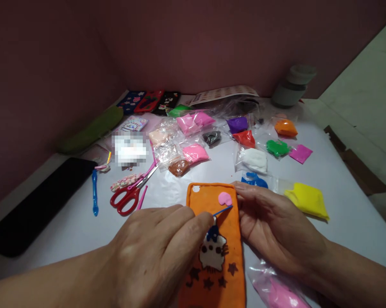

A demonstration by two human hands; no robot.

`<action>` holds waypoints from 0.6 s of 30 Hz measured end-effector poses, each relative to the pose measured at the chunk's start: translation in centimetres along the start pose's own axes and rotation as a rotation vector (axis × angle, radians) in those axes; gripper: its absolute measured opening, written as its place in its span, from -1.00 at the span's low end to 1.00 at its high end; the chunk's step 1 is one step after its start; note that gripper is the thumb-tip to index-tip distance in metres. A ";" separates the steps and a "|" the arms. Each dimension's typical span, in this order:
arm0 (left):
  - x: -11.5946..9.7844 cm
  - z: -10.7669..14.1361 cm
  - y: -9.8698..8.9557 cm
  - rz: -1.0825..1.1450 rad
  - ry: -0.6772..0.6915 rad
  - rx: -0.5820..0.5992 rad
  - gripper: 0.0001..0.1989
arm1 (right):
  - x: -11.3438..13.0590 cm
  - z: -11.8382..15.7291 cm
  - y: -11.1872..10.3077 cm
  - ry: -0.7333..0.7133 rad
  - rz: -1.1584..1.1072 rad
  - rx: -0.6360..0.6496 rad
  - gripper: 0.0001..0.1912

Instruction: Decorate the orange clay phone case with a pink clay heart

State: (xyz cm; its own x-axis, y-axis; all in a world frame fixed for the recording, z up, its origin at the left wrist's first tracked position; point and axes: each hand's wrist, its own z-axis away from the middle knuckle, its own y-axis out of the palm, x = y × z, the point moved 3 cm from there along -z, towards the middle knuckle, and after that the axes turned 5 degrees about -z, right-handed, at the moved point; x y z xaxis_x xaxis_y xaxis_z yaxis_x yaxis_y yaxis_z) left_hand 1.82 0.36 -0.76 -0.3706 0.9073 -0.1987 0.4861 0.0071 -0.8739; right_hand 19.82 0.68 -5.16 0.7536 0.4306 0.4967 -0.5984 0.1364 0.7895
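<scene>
An orange clay-covered phone case (234,248) lies at the front of the table. It bears a white cat in a blue hat (213,256), dark brown stars (208,283) and a pink heart (225,199). My left hand (160,248) is closed over its left side, pinching a thin blue strand (223,210) that reaches to just below the heart. Whether the strand is clay or a tool tip I cannot tell. Around the case's right edge my right hand (276,226) is closed, with the thumb side near the top corner.
Several bags of coloured clay are spread behind, such as white (255,160) and yellow (308,201). Red scissors (125,201), a blue modelling tool (95,192) and a black slab (35,209) lie left. A lidded jar (289,87) stands at the back right; a pink clay bag (282,293) lies in front.
</scene>
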 end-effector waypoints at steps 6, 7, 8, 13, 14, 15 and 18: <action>0.0 -0.2 0.1 -0.044 0.065 0.127 -0.55 | 0.1 0.0 0.2 0.007 0.015 0.033 -0.85; 0.0 -0.3 0.0 -0.052 0.075 0.131 -0.56 | 0.2 -0.1 0.2 -0.001 0.015 0.035 -0.86; 0.0 -0.4 0.0 -0.065 0.083 0.130 -0.57 | 0.2 -0.1 0.2 -0.007 0.014 0.031 -0.87; -0.4 -1.2 -0.5 -0.164 0.167 0.143 -0.63 | 0.3 -0.1 0.2 0.001 0.002 -0.022 -0.90; -0.6 -1.4 -0.6 -0.193 0.189 0.152 -0.63 | 0.3 0.0 0.3 0.001 0.004 -0.023 -0.89; -0.7 -1.5 -0.8 -0.222 0.210 0.150 -0.62 | 0.3 0.0 0.3 0.002 0.007 -0.020 -0.88; -0.8 -1.7 -1.2 -0.278 0.273 0.134 -0.60 | 0.3 0.0 0.3 0.003 0.014 -0.014 -0.88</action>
State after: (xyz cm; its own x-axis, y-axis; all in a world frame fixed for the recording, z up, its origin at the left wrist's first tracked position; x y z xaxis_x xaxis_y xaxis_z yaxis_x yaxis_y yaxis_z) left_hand 2.87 0.36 1.18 -0.2407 0.9568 0.1629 0.2831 0.2297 -0.9312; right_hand 19.84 0.84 -4.73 0.7440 0.4353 0.5069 -0.6129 0.1423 0.7773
